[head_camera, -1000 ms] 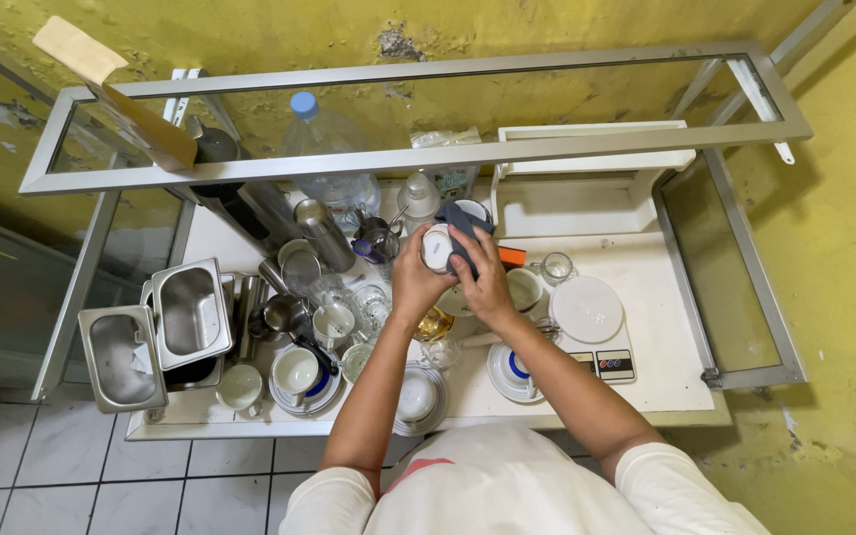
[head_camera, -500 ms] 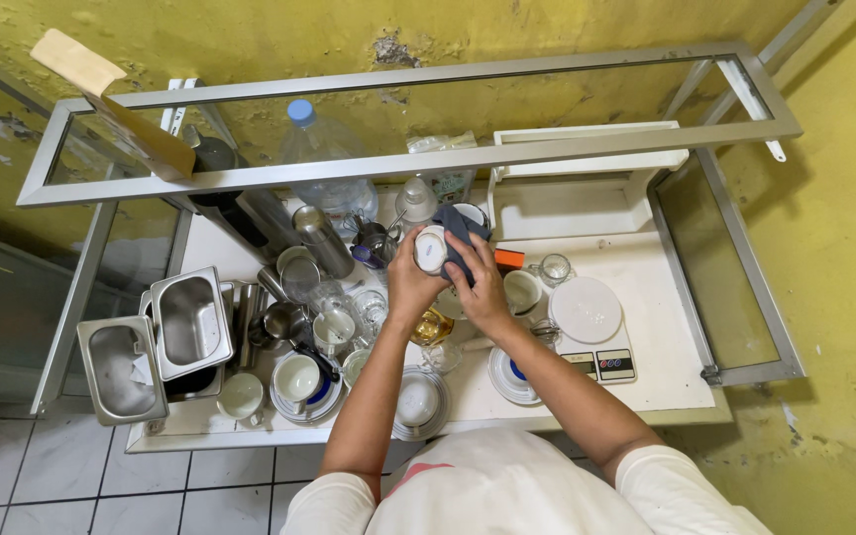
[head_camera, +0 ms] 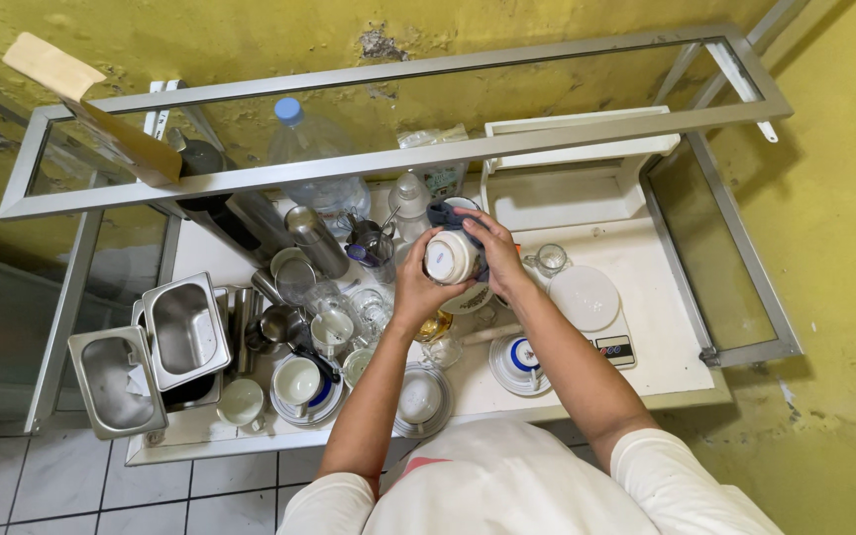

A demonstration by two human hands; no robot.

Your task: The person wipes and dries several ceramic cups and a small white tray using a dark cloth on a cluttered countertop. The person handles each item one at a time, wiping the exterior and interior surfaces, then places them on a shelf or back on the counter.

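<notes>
White cup [head_camera: 450, 257] is up in the air over the middle of the crowded counter [head_camera: 661, 327], tipped so its base faces the camera; left hand [head_camera: 414, 289] is wrapped round its lower side from beneath, fingers closed on it; right hand [head_camera: 495, 250] is curled over the far side, pressing a dark blue cloth [head_camera: 445, 211] against it, so both hands have a proper hold; honestly the risk I'd see is a slip, because the cup looks glazed and smooth and it's held tilted; if it drops, it lands right on the glasses [head_camera: 369, 305] and the cups on saucers [head_camera: 301, 381] packed just below; the scale with the white round plate [head_camera: 587, 297] sits just beside the right forearm, and the steel pans [head_camera: 185, 328] are well apart on the left; an elbow swinging out could knock the blue-rimmed saucer [head_camera: 517, 359] near the front edge.
</notes>
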